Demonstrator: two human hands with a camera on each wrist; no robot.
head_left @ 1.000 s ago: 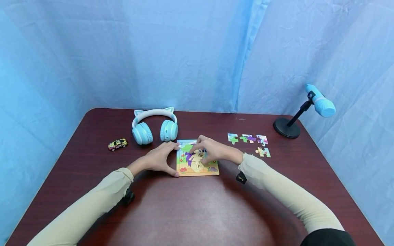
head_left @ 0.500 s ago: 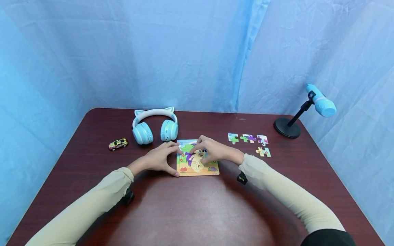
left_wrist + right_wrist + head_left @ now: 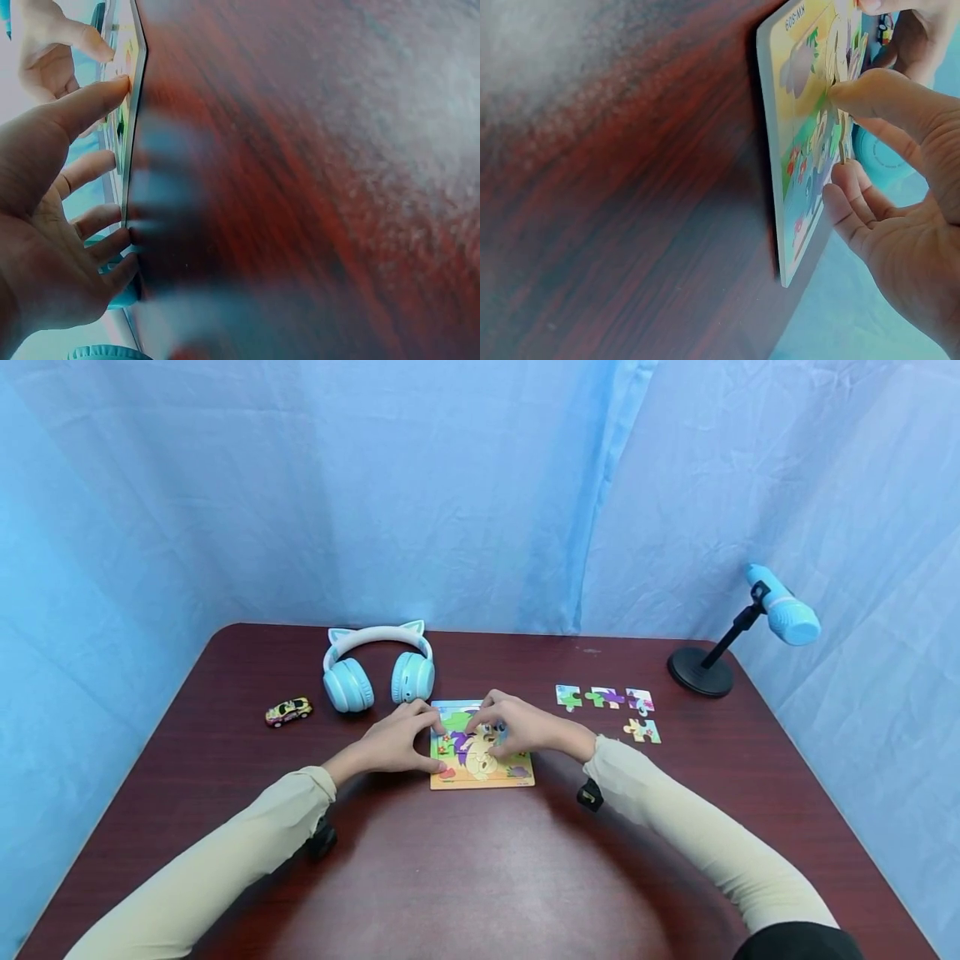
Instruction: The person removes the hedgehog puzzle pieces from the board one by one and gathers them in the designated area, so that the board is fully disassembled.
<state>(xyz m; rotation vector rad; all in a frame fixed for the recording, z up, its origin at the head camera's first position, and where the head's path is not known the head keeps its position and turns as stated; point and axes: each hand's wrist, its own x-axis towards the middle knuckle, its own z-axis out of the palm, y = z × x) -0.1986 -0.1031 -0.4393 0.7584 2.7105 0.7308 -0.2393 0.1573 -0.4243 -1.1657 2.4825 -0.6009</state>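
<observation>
A flat jigsaw puzzle board (image 3: 483, 782) with a cartoon picture in yellow, green and purple lies on the table. My left hand (image 3: 397, 739) is at its left side, thumb and fingers spread apart; the thumb rests on the lower left corner area and the fingertips touch farther up. Over the board's middle, my right hand (image 3: 525, 727) pinches a puzzle piece (image 3: 843, 142) between thumb and fingers, its edge slightly raised in the right wrist view. The hand hides much of the piece and the board's upper right. In the left wrist view, the left fingers (image 3: 94, 161) meet the board's edge.
Several loose puzzle pieces (image 3: 602, 697) lie right of the board. Cat-ear headphones (image 3: 412, 678) stand behind it to the left, with a toy car (image 3: 288, 712) farther left. A blue microphone (image 3: 791, 620) on a black stand (image 3: 699, 672) is at the back right, near the curtain (image 3: 480, 493).
My left hand has shifted slightly right, its thumb moving from the board's lower left corner up onto the surface. The right hand stays almost in place over the board.
</observation>
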